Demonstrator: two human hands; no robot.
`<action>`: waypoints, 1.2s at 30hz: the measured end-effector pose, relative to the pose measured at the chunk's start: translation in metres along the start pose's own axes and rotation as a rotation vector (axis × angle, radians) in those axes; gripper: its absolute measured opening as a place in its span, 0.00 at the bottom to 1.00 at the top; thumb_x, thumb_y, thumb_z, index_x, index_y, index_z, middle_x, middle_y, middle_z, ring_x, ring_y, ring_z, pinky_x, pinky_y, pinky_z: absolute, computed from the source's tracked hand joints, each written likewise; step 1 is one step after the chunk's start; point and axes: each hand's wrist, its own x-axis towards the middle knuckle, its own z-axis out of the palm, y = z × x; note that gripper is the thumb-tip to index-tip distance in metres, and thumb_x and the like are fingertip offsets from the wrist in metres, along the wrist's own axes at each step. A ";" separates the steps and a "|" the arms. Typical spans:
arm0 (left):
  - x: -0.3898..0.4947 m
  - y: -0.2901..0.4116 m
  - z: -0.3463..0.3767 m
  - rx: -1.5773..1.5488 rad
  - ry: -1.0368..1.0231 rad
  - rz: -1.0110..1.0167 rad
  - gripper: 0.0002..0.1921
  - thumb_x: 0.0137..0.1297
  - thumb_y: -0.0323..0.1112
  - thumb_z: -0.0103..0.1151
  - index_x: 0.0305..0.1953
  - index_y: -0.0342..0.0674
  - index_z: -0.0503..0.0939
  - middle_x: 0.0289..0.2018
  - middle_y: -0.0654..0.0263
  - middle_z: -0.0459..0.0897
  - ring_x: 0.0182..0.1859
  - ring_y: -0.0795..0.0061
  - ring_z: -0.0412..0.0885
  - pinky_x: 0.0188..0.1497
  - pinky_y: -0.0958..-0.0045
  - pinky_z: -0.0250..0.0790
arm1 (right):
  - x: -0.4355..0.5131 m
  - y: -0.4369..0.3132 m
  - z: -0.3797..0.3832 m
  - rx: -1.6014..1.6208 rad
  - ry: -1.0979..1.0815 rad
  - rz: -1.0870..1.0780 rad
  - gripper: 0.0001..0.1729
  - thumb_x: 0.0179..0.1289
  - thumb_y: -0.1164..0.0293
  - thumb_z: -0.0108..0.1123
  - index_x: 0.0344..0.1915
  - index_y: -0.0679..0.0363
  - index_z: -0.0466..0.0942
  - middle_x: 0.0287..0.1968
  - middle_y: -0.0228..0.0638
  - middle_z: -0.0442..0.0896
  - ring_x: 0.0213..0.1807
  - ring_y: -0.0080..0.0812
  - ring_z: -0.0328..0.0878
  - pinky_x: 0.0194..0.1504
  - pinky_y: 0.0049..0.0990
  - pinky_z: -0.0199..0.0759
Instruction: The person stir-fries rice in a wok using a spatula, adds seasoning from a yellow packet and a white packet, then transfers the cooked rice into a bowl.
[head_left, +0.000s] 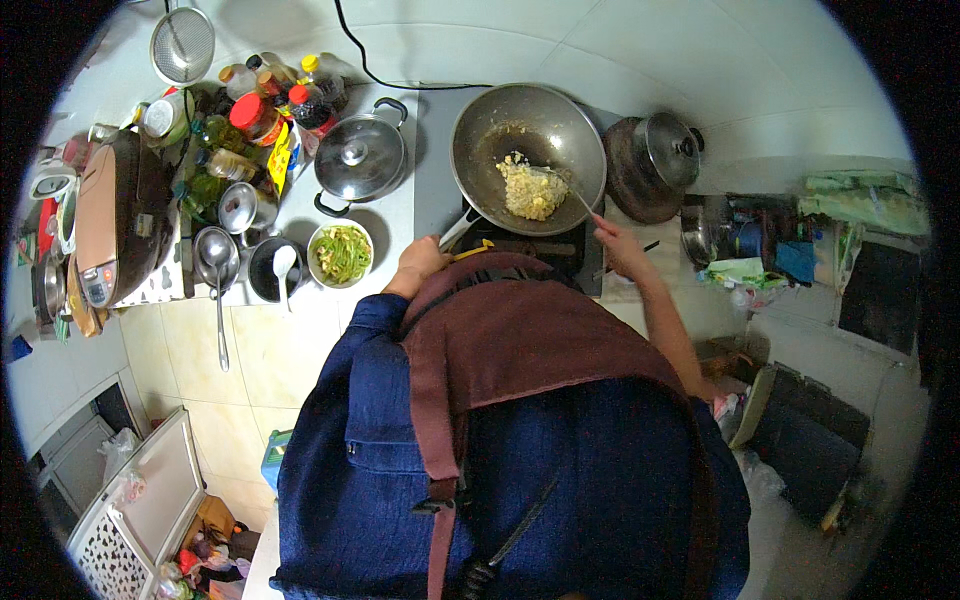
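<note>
A metal wok (480, 161) stands on the stove, with a mound of fried rice (534, 191) that has yellow bits, perhaps egg, inside it. My left hand (426, 262) is closed around the wok's handle (459, 229). In my right hand (621, 244) is the handle of a metal cooking utensil (582, 201), whose head lies in the rice. To the left of the wok, a white bowl (315, 276) holds cut green vegetables (341, 253). Behind that bowl sits a lidded pot (360, 157) with black handles.
A dark round pan (626, 184) bearing a glass lid (671, 150) stands right of the wok. Bottles and jars (255, 116) crowd the back left, near a rice cooker (101, 217). A ladle (220, 300) and a white spoon (283, 262) reach over the counter's front edge.
</note>
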 end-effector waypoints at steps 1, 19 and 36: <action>0.001 -0.002 0.001 0.009 -0.011 0.011 0.26 0.63 0.51 0.67 0.53 0.37 0.83 0.48 0.44 0.88 0.52 0.45 0.86 0.56 0.52 0.78 | -0.012 -0.006 -0.019 0.159 -0.112 0.133 0.28 0.79 0.61 0.54 0.76 0.40 0.70 0.37 0.41 0.88 0.36 0.41 0.82 0.40 0.43 0.74; 0.005 -0.010 0.008 -0.045 -0.025 0.035 0.24 0.64 0.52 0.66 0.51 0.38 0.86 0.48 0.44 0.87 0.53 0.45 0.86 0.57 0.53 0.78 | -0.006 -0.020 0.034 -0.002 0.168 -0.191 0.28 0.78 0.61 0.55 0.73 0.54 0.72 0.67 0.47 0.80 0.60 0.44 0.83 0.60 0.37 0.73; 0.005 -0.009 0.006 -0.049 -0.030 0.021 0.26 0.63 0.53 0.68 0.50 0.35 0.86 0.48 0.42 0.87 0.52 0.45 0.86 0.56 0.54 0.78 | 0.047 -0.062 0.063 0.208 -0.227 -0.021 0.27 0.79 0.64 0.56 0.75 0.47 0.71 0.46 0.31 0.86 0.33 0.20 0.73 0.37 0.25 0.73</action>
